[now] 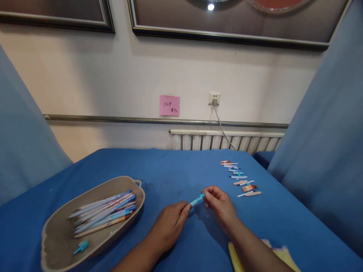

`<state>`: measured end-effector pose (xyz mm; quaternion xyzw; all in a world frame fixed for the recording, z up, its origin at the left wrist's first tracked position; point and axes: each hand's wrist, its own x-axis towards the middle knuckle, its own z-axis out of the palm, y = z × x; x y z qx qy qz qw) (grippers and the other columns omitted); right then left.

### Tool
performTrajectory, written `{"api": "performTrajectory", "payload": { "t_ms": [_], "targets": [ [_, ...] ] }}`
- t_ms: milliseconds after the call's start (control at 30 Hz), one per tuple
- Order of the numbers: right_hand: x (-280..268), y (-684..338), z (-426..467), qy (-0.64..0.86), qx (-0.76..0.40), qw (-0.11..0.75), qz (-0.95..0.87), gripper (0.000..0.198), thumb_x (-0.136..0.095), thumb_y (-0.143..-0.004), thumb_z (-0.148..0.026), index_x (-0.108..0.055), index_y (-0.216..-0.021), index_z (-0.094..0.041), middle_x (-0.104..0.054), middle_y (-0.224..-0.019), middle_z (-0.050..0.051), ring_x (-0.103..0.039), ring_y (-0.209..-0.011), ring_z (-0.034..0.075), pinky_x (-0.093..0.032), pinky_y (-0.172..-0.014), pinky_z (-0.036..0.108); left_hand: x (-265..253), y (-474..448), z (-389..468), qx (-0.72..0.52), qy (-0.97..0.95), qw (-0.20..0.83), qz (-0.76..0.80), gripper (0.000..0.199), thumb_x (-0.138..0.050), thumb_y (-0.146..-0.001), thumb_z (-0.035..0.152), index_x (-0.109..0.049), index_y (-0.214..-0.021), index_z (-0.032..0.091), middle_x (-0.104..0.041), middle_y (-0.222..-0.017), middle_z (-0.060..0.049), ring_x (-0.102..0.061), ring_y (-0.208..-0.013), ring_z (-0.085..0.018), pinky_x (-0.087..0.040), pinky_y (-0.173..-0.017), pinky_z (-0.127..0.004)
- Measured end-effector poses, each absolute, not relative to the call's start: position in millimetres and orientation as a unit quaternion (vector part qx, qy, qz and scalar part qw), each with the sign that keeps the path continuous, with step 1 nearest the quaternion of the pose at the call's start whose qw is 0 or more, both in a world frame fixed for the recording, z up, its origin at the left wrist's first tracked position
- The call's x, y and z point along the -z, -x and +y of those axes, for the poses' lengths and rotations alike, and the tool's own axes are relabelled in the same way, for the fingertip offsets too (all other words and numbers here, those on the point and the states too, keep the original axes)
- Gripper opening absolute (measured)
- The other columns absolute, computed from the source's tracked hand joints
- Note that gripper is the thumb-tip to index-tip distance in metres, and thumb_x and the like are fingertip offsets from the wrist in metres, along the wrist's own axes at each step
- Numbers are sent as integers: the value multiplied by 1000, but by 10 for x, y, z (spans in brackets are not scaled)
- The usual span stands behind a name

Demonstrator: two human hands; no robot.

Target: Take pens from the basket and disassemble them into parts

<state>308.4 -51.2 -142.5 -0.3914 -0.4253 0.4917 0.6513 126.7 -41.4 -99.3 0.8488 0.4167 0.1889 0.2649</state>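
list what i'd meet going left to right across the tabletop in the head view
Grey-brown tray, left hand, light-blue pen, right hand, nearer brown piece.

From a distance I watched through one camera, worn on the person's head. It looked forward and down over the blue-covered table [170,170], close above the left hand [170,223] and right hand [219,207], which sat low in the view. Beyond, it faced the wall [136,79] almost squarely, cropped the picture frames [227,40] above, and reached a blue curtain [24,124] at the side.
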Motion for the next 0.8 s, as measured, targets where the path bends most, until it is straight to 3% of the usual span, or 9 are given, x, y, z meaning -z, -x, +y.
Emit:
{"api": "performTrajectory", "payload": {
  "t_ms": [467,800],
  "targets": [
    [1293,-3067,-612,437,-433,630,-473,22,-66,-72,-40,-62,-74,-18,-51,-58,-4,-45,-53,10,-36,-52,22,913,-1204,-468,-166,-858,217,435,45,-25,-93,44,-62,-85,20,-65,-81,-3,-57,-74,-16,-38,-64,-24],
    [1326,-2988,-616,454,-436,597,-498,25,-69,-70,-42,-64,-70,-18,-55,-58,-2,-46,-52,11,-37,-51,23,975,-1197,-474,-173,-857,217,433,45,-28,-92,45,-64,-82,20,-65,-77,-3,-57,-72,-17,-36,-61,-23]
  ]
}}
